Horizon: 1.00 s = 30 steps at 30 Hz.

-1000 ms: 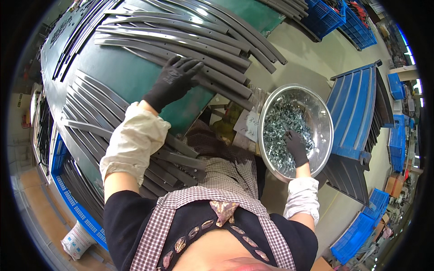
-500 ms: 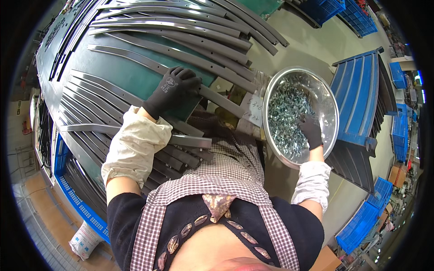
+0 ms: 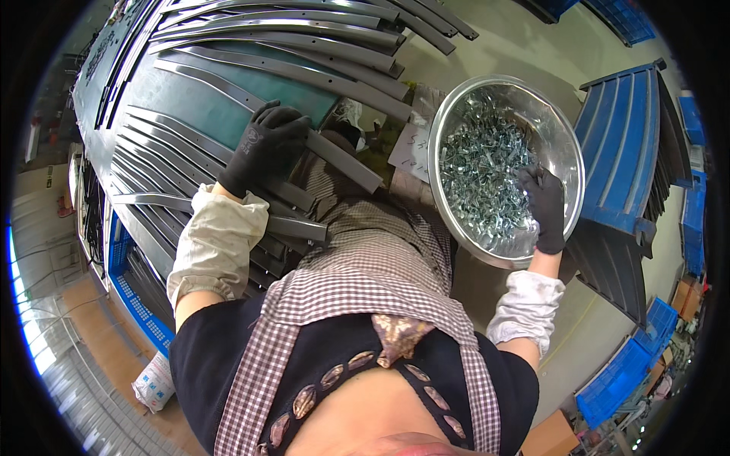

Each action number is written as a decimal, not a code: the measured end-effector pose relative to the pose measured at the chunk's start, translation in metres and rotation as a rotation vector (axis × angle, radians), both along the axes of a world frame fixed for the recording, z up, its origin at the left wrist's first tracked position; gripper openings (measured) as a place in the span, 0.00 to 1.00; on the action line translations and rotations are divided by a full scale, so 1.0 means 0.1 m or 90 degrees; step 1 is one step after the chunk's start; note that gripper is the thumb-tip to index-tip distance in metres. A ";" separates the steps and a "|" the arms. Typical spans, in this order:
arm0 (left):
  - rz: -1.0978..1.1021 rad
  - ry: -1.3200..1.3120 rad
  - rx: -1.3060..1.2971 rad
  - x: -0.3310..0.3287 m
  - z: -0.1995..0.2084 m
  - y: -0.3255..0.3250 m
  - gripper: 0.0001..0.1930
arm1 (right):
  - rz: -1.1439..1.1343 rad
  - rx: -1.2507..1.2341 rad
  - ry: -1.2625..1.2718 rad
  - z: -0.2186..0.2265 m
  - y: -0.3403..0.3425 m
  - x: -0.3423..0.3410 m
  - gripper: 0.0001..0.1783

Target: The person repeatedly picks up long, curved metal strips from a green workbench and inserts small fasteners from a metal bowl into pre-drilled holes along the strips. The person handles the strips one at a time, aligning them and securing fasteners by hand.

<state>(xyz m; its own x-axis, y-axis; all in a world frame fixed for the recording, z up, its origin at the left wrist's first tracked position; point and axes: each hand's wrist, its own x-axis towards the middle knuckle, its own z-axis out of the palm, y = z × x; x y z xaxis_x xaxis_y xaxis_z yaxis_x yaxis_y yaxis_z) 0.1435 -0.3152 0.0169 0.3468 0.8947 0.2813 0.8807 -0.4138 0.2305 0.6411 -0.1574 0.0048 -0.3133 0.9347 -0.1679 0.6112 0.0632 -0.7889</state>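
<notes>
My left hand (image 3: 266, 146), in a black glove, is closed around a long dark grey metal rail (image 3: 344, 162). The rail slants across the table, and its near right end sticks out past the edge. On the right, my gloved right hand (image 3: 544, 209) is inside a round steel bowl (image 3: 572, 144), at the right side of a heap of small shiny metal clips (image 3: 487, 175). Its fingers are curled together; whatever they hold is hidden.
More rails (image 3: 175, 163) lie in rows on the green-topped table (image 3: 220, 125), several overhanging its edge. Right of the bowl stands a blue rack (image 3: 620, 152) with dark parts. A blue crate (image 3: 141, 304) sits at lower left, near a white sack (image 3: 154, 384).
My right hand has drawn back a little from the middle of the clips, its fingers now more curled. The left hand keeps its grip on the rail. The whole view has shifted slightly.
</notes>
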 end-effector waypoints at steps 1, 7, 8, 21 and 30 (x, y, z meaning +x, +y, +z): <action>0.005 -0.010 -0.005 0.00 -0.01 -0.01 0.19 | -0.017 -0.044 0.141 0.10 -0.14 -0.17 0.07; 0.031 -0.022 0.094 0.13 0.01 -0.03 0.25 | 0.067 -0.145 0.335 0.47 -1.15 -1.09 0.08; -0.020 0.002 0.103 0.25 0.06 -0.06 0.29 | 0.066 -0.156 0.365 0.44 -1.23 -1.15 0.08; -0.216 -0.001 0.138 1.01 0.40 -0.60 0.18 | 0.157 -0.355 0.580 0.24 -1.88 -1.69 0.11; -0.256 -0.013 0.152 1.08 0.36 -0.79 0.20 | 0.144 -0.286 0.432 0.16 -1.99 -1.61 0.12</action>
<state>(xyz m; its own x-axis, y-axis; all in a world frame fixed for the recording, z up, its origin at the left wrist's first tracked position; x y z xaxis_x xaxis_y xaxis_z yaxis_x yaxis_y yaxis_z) 0.2511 -0.3947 0.0530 0.6454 0.5999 0.4728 0.6356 -0.7651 0.1032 0.4800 -0.3562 0.0211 -0.6518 0.7271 -0.2157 0.0053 -0.2801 -0.9600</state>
